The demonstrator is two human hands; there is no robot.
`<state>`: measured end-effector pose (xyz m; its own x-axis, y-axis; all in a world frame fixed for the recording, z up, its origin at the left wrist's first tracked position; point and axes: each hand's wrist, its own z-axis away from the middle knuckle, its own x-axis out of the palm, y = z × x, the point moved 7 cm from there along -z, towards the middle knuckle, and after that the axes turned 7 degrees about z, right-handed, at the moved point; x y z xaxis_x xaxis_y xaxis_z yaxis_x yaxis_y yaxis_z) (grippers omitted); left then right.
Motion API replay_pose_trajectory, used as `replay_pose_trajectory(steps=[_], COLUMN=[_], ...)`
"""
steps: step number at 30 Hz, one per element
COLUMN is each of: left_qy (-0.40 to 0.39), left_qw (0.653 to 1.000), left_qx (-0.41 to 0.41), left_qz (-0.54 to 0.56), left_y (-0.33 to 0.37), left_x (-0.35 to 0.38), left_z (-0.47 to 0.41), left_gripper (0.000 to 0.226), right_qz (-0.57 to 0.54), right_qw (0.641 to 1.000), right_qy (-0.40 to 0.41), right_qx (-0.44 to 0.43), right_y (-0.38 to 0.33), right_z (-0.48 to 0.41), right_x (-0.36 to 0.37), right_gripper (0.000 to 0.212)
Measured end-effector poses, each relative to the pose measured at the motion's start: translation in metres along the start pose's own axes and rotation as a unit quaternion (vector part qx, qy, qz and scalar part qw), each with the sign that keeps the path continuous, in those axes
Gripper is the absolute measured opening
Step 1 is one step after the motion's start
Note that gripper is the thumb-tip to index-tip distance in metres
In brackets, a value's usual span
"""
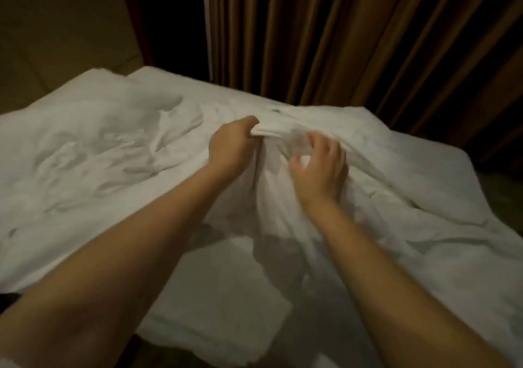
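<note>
A rumpled white duvet [99, 155] covers the bed across the whole middle of the view. My left hand [233, 144] grips a bunched fold of the white fabric near the bed's far side, fingers curled around it. My right hand [318, 169] hovers just to the right of that fold, fingers spread and loosely bent, blurred by motion, and holds nothing that I can see. A ridge of gathered cloth [271, 198] runs down between my two forearms toward me.
Brown pleated curtains [339, 42] hang close behind the bed on the right. A dim wall [56, 28] stands at the back left. The bed's right edge [481, 186] drops to a dark floor. A flatter white sheet [226, 282] lies near me.
</note>
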<state>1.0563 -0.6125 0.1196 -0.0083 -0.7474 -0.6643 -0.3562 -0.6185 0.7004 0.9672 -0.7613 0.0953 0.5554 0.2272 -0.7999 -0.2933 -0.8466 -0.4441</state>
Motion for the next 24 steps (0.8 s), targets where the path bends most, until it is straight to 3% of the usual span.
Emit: replay_pose_trajectory(steps=[2, 5, 7, 9, 10, 13, 17, 20, 22, 24], left_qy=[-0.006, -0.008, 0.028, 0.077, 0.100, 0.158, 0.257, 0.306, 0.293, 0.214], left_qw=[0.999, 0.999, 1.000, 0.996, 0.993, 0.985, 0.960, 0.943, 0.946, 0.965], left_qx=[0.026, 0.013, 0.006, 0.005, 0.007, 0.029, 0.086, 0.120, 0.117, 0.103], left_qz=[-0.022, -0.033, 0.008, 0.054, 0.062, 0.059, 0.068, -0.047, -0.070, -0.113], left_y=[0.028, 0.041, 0.050, 0.061, 0.068, 0.098, 0.176, 0.234, 0.244, 0.222], left_x=[0.004, 0.019, 0.021, 0.018, 0.014, -0.002, -0.051, -0.063, -0.043, 0.001], left_z=[-0.027, -0.036, -0.033, -0.032, -0.036, -0.058, -0.100, -0.124, -0.132, -0.139], left_gripper=[0.020, 0.025, 0.037, 0.033, 0.029, 0.028, 0.027, 0.027, 0.028, 0.034], right_qz=[0.092, 0.189, 0.201, 0.234, 0.247, 0.244, 0.113, -0.102, -0.112, -0.039], right_qw=[0.995, 0.964, 0.950, 0.934, 0.937, 0.946, 0.990, 0.970, 0.968, 0.985], right_qy=[-0.012, -0.185, -0.237, -0.267, -0.242, -0.212, 0.032, 0.193, 0.193, 0.112], right_qx=[-0.025, 0.010, 0.029, 0.031, 0.047, 0.032, 0.076, 0.107, 0.115, 0.129], right_y=[0.020, 0.091, 0.147, 0.186, 0.202, 0.222, 0.194, 0.176, 0.183, 0.211], right_z=[0.042, 0.103, 0.109, 0.082, 0.055, -0.056, -0.242, -0.314, -0.322, -0.301], right_x=[0.011, 0.065, 0.075, 0.056, 0.042, -0.023, -0.204, -0.308, -0.307, -0.248], right_gripper=[0.081, 0.120, 0.111, 0.072, 0.053, 0.044, 0.033, 0.033, 0.037, 0.044])
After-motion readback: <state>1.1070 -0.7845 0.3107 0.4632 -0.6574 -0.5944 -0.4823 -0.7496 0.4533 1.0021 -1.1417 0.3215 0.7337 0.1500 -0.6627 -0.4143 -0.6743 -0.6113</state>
